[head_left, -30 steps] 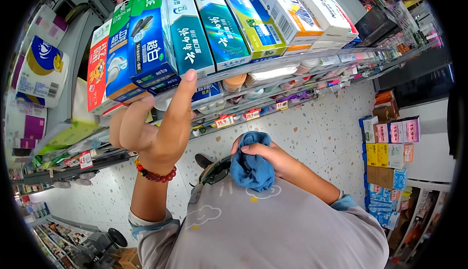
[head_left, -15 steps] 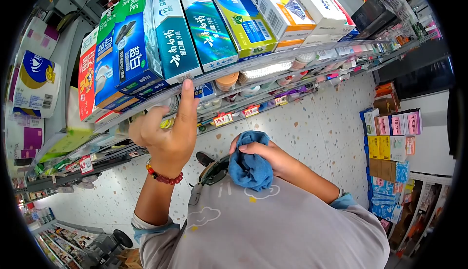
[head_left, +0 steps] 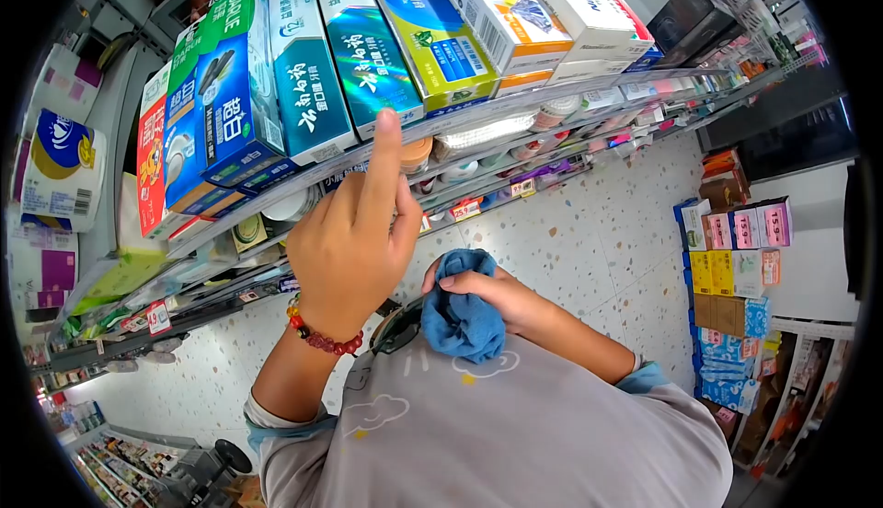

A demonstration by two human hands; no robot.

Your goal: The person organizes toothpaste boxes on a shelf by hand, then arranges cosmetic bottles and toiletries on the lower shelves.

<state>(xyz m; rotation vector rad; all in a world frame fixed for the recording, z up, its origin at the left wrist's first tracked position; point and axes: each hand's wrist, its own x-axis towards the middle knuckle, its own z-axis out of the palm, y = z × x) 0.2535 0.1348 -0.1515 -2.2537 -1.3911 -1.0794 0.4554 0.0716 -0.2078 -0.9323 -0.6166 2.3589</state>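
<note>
My left hand, with a red bead bracelet on its wrist, is raised at the shelf edge. Its index finger is stretched out, the fingertip at the lower end of a teal toothpaste box; whether they touch is unclear. The other fingers are partly curled and hold nothing visible. Just left of that box lies another teal box, then a blue box. A blue and green box lies to the right. My right hand grips a crumpled blue cloth in front of my grey shirt.
White and orange boxes and a dark box continue along the shelf. Lower shelves hold jars and price tags. Stacked packs stand at the right, and a white roll pack sits at the far left.
My left hand has moved right along the shelf edge, from the first teal box to the second, and turned its back to view. The shelf view has shifted left. My right hand keeps the cloth.
</note>
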